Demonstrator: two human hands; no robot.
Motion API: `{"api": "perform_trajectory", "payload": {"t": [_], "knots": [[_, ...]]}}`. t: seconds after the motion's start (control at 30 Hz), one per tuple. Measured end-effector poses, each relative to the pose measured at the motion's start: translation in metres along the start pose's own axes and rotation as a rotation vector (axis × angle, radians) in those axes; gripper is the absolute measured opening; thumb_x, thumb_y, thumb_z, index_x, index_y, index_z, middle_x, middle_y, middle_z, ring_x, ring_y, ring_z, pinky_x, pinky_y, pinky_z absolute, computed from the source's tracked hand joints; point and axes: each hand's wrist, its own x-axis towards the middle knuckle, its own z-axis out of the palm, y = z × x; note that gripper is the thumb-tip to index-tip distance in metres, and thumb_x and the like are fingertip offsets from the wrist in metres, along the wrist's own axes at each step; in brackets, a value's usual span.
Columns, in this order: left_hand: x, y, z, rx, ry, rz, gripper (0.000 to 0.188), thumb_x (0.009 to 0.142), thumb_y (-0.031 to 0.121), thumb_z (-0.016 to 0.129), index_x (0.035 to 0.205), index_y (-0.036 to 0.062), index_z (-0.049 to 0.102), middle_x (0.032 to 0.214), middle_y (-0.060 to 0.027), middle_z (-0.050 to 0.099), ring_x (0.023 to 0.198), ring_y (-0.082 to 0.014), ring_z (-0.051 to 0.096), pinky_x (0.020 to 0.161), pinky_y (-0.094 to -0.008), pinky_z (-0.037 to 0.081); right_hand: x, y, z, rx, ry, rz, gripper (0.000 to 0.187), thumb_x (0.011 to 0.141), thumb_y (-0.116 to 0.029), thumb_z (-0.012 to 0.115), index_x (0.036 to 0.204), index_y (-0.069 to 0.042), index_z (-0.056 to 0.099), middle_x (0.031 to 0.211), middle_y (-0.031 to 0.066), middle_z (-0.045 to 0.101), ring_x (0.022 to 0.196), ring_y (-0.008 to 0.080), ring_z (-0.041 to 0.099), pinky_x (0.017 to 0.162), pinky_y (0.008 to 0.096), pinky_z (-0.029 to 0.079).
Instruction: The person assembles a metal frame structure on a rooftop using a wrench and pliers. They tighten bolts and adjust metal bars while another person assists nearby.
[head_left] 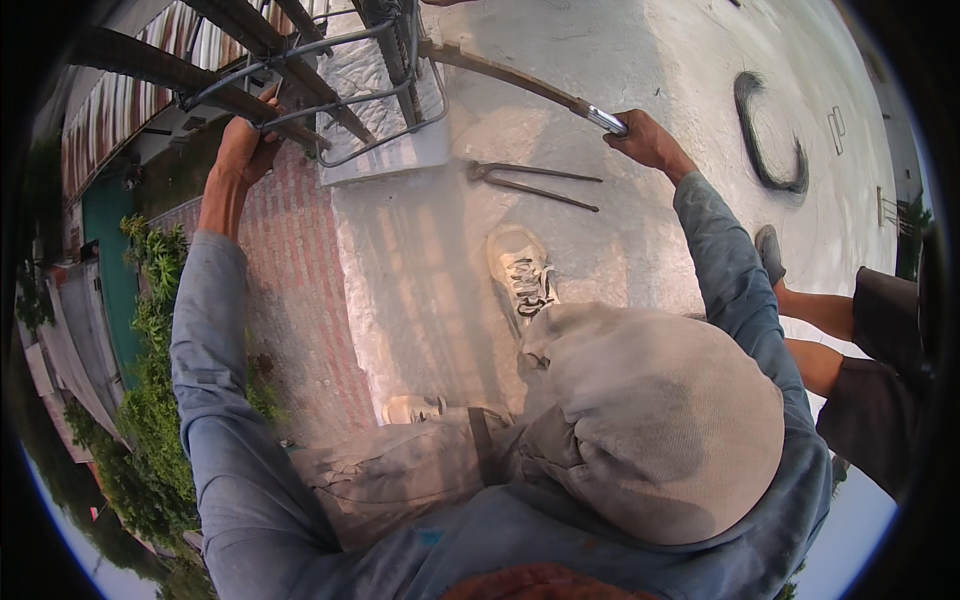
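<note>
My left hand (pixel 245 148) is closed around the lower part of a thick vertical rebar (pixel 155 66) of a column cage at the upper left. Square wire stirrups (pixel 436 112) ring the rebars. In my right hand (pixel 650 143) is the silver handle end of a long steel bending bar (pixel 520 76). Its far end meets the cage; how it engages there is too small to tell. A pair of pincers (pixel 530 184) lies on the concrete between my arms, handles apart, touched by neither hand.
The cage rises from a pale concrete block (pixel 400 158) at the slab's edge. Beyond that edge, brick paving (pixel 300 250) and green plants (pixel 150 400) lie far below. A black wire coil (pixel 745 120) rests at right, near another person's legs (pixel 815 365). My shoe (pixel 518 265) stands near the pincers.
</note>
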Motion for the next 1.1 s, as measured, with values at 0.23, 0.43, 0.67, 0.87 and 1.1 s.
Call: {"api": "perform_trajectory", "payload": {"t": [0.23, 0.43, 0.67, 0.87, 1.1], "knots": [[0.002, -0.005, -0.005, -0.084, -0.001, 0.033, 0.054, 0.105, 0.014, 0.063, 0.152, -0.0035, 0.041, 0.088, -0.0001, 0.056, 0.067, -0.0065, 0.044, 0.059, -0.0205, 0.038, -0.021, -0.015, 0.015, -0.004, 0.128, 0.015, 0.027, 0.092, -0.019, 0.071, 0.107, 0.004, 0.074, 0.085, 0.0229, 0.073, 0.073, 0.0302, 0.069, 0.077, 0.046, 0.054], [0.001, -0.013, -0.007, 0.061, -0.072, 0.111, 0.01, 0.104, 0.013, 0.061, 0.108, 0.004, 0.064, 0.087, 0.0019, 0.057, 0.072, -0.0068, 0.046, 0.07, -0.025, 0.044, -0.02, -0.016, 0.014, -0.008, 0.192, -0.092, 0.03, 0.094, -0.02, 0.073, 0.085, 0.006, 0.061, 0.063, 0.011, 0.047, 0.059, 0.0184, 0.042, 0.059, 0.0427, 0.041], [-0.022, -0.023, -0.023, 0.28, -0.163, 0.219, 0.027, 0.096, 0.013, 0.067, 0.12, 0.0008, 0.062, 0.109, -0.0052, 0.064, 0.103, -0.0151, 0.06, 0.1, -0.0346, 0.048, -0.026, -0.014, 0.011, -0.017, 0.173, -0.102, 0.027, 0.095, -0.019, 0.072, 0.089, 0.007, 0.064, 0.063, 0.0103, 0.046, 0.059, 0.0169, 0.041, 0.057, 0.0415, 0.041], [-0.048, -0.01, 0.015, 1.046, -0.135, 0.367, 0.063, 0.087, 0.035, 0.082, 0.137, 0.0051, 0.062, 0.135, -0.0175, 0.059, 0.129, -0.0327, 0.052, 0.117, -0.0484, 0.037, -0.027, -0.02, 0.007, -0.039, 0.161, -0.04, 0.026, 0.092, -0.019, 0.07, 0.095, 0.006, 0.066, 0.068, 0.0217, 0.056, 0.06, 0.0263, 0.049, 0.066, 0.0454, 0.047], [-0.059, -0.007, 0.043, 1.227, 0.008, 0.381, 0.07, 0.082, 0.052, 0.086, 0.133, 0.0067, 0.067, 0.136, -0.0292, 0.051, 0.134, -0.044, 0.048, 0.118, -0.0535, 0.036, -0.027, -0.019, 0.009, -0.022, 0.165, -0.027, 0.024, 0.093, -0.017, 0.071, 0.096, 0.006, 0.067, 0.067, 0.0221, 0.055, 0.059, 0.0273, 0.048, 0.064, 0.0458, 0.047]]}}
